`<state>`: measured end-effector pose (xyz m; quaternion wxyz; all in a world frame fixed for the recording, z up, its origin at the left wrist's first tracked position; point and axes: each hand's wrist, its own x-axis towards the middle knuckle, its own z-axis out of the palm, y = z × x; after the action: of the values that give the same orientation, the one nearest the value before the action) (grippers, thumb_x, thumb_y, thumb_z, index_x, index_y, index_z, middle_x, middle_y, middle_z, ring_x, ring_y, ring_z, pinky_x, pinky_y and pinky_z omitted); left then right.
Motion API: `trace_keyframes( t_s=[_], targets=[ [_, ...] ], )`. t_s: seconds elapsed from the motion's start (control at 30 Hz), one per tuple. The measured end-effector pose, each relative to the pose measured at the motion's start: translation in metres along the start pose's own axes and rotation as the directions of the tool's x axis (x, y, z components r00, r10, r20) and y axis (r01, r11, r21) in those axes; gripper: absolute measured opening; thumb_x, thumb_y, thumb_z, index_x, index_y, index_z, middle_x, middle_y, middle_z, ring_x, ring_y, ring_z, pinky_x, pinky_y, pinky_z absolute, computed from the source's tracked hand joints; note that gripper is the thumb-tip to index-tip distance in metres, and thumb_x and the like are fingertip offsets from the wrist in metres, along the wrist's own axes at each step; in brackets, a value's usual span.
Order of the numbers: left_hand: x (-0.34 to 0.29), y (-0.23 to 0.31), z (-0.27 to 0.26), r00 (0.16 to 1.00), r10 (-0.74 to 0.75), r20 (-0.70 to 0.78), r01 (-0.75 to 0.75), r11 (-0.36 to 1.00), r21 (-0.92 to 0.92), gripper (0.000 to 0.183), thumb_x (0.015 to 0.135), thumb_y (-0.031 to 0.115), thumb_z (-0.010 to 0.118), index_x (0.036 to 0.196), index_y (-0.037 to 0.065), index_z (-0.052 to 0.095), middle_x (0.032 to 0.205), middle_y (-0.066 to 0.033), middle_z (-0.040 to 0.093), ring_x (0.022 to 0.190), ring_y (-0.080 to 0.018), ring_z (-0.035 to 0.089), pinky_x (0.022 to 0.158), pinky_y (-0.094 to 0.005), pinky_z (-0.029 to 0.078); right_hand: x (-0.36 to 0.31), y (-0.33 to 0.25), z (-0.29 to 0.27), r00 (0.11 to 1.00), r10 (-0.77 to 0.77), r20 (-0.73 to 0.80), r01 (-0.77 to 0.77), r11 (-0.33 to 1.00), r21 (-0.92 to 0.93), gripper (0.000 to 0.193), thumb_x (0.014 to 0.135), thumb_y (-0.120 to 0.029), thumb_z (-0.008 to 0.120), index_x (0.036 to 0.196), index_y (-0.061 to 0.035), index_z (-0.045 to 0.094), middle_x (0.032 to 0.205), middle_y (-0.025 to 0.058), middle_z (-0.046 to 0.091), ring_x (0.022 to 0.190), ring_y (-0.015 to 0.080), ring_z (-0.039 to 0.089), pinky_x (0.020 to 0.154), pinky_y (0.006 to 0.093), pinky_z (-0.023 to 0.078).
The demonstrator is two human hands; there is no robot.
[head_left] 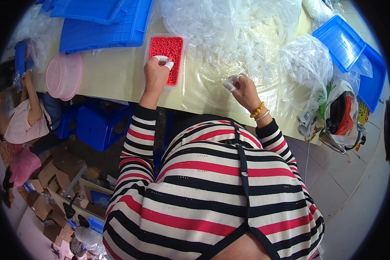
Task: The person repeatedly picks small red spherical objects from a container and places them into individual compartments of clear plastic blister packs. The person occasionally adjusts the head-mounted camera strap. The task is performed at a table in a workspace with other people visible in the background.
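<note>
My left hand (pixel 157 76) reaches over a clear rectangular tub (pixel 183 65) filled with small red beads (pixel 165 45). Its thumb and forefinger, in white finger covers, are pinched together just above the beads; whatever sits between the tips is too small to make out. To the right, my right hand (pixel 245 92) is held over the table with its covered fingertips brought together. Something clear may be in that pinch, but I cannot make it out. Beyond this hand lies a spread of small clear plastic pieces (pixel 258 54), partly on a large clear plastic bag (pixel 195 21).
Blue trays (pixel 104 37) and a pink basket (pixel 65 76) stand at the table's left. On the right are a stuffed clear bag (pixel 307 58), more blue trays (pixel 340 41) and a bag with red and black contents (pixel 343 112). Another person (pixel 28 117) sits at far left, near a blue stool (pixel 97 125).
</note>
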<state>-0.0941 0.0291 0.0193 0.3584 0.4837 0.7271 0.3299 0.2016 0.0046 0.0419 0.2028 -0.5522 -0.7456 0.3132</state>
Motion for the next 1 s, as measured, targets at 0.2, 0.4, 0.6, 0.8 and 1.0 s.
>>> trace_keyframes(
  t_s=[0.2,0.4,0.6,0.8,1.0],
  targets=[
    [-0.002,0.004,0.005,0.998,-0.032,-0.06,0.03,0.999,-0.039,0.02,0.077,0.007,0.072,0.094,-0.003,0.066,0.08,-0.0085,0.068,0.066,-0.0131,0.062,0.055,-0.0257,0.051,-0.003,-0.002,-0.011,0.986,0.144,0.089,-0.148,0.988,0.047,0.026,0.084,-0.022,0.067,0.087,0.0041,0.064,0.058,0.01,0.051,0.052,0.0161,0.047,0.052,0.03,0.04],
    [-0.004,0.007,0.009,0.996,-0.048,-0.069,0.052,0.997,0.061,0.02,0.077,0.006,0.071,0.094,-0.003,0.066,0.079,-0.0084,0.068,0.069,-0.0134,0.063,0.061,-0.0254,0.051,-0.004,-0.004,-0.015,0.992,0.104,0.073,-0.105,0.994,0.004,0.026,0.085,-0.02,0.066,0.092,0.0052,0.064,0.061,0.0105,0.056,0.056,0.0121,0.053,0.055,0.0288,0.044],
    [-0.02,0.032,0.026,0.945,0.275,-0.179,-0.286,0.957,-0.039,0.015,0.078,0.001,0.069,0.092,-0.001,0.065,0.082,-0.0062,0.063,0.067,-0.0134,0.063,0.06,-0.024,0.051,-0.009,-0.007,-0.017,0.996,0.088,-0.031,-0.08,0.976,0.204,0.022,0.085,-0.012,0.067,0.1,0.0046,0.063,0.074,0.0099,0.063,0.064,0.0132,0.06,0.06,0.0256,0.048],
    [-0.045,0.028,0.097,0.863,0.497,0.09,-0.49,0.867,-0.093,0.016,0.077,-0.001,0.065,0.093,0.0,0.064,0.086,-0.0121,0.057,0.068,-0.0224,0.06,0.06,-0.0315,0.048,-0.003,-0.004,-0.013,1.0,-0.005,-0.012,0.005,1.0,0.026,0.022,0.084,-0.01,0.068,0.101,0.0028,0.063,0.079,0.014,0.063,0.067,0.0205,0.064,0.062,0.0287,0.05],
    [-0.054,0.015,0.122,0.826,0.521,0.215,-0.533,0.846,-0.004,0.019,0.074,-0.003,0.058,0.092,0.0,0.063,0.095,-0.0176,0.054,0.083,-0.0364,0.057,0.074,-0.04,0.048,0.002,-0.004,0.0,0.996,-0.09,0.007,0.09,0.995,-0.049,0.014,0.081,-0.011,0.062,0.091,-0.0006,0.064,0.08,0.0169,0.059,0.067,0.0359,0.059,0.06,0.0414,0.048]
  ],
)
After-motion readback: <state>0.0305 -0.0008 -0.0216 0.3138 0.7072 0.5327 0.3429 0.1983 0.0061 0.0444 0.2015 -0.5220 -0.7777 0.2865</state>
